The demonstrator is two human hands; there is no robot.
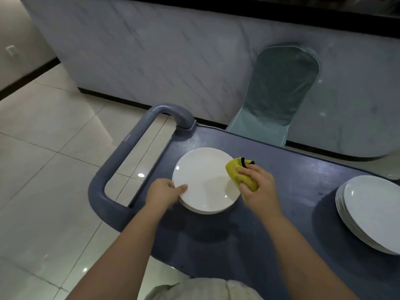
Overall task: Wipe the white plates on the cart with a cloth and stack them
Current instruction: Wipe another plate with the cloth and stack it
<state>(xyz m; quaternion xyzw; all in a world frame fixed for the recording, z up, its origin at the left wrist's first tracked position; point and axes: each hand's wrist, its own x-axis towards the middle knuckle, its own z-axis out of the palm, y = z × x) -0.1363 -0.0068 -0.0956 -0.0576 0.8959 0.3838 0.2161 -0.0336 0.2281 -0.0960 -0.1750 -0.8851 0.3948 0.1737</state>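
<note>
The white plates (pixel 205 180) look like glossy, smooth ceramic with bright highlights, the yellow cloth (pixel 240 172) is soft and matt, the cart (pixel 281 191) has a dull blue-grey plastic top and a ribbed plastic handle (pixel 138 135), and the floor (pixel 43 148) is shiny polished tile.

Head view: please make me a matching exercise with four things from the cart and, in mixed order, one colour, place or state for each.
Things
1. cloth
2. left hand
3. right plate stack
4. cart handle

Descriptions
A. grey-blue, at the left end of the cart
B. untouched, at the right edge of the picture
C. yellow, held in the right hand
D. grips the rim of the left plate

Pairs: 1-C, 2-D, 3-B, 4-A
</note>
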